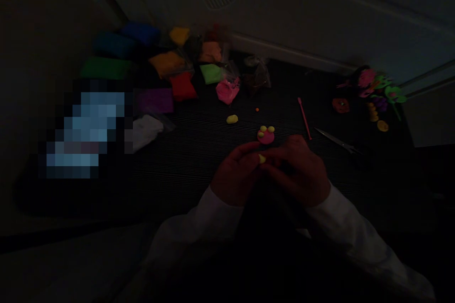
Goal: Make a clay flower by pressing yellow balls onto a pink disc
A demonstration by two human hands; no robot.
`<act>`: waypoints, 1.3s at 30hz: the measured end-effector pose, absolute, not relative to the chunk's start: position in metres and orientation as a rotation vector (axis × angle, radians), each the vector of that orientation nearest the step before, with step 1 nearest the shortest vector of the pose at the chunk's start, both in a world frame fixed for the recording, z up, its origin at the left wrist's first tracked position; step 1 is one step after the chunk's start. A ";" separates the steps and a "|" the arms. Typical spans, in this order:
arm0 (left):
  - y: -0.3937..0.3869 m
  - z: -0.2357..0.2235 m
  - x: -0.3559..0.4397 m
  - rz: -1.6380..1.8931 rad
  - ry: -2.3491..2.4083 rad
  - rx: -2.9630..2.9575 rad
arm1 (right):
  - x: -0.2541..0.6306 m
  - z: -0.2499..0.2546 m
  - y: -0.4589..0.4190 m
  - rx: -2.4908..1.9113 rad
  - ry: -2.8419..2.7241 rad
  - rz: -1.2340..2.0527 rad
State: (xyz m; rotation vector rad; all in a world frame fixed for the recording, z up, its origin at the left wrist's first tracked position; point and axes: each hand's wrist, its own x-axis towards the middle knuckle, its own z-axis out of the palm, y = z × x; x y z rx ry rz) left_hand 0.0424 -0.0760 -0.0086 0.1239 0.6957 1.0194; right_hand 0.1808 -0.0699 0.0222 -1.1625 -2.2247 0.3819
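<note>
My left hand [236,173] and my right hand [300,168] meet over a dark ribbed mat [185,170], fingers pinched together on a small yellow bit of clay [262,158]. Just beyond the fingertips lies a pink clay disc [266,137] with three yellow blobs on its far edge. A loose yellow lump [232,119] sits further left on the mat. Both sleeves are white. The scene is very dim.
Several bags of coloured clay [167,64] lie at the back left. A pink stick tool [304,117] and scissors [337,141] rest right of the disc. Finished clay flowers [377,92] stand at the far right. A white wall runs behind.
</note>
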 end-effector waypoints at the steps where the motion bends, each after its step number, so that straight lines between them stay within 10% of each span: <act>1: -0.076 -0.009 0.043 1.017 0.687 0.123 | 0.181 0.022 -0.070 -1.165 -2.223 0.387; 39: -0.072 -0.007 0.037 1.048 0.743 -0.003 | 0.193 0.007 -0.057 -1.656 -2.216 0.174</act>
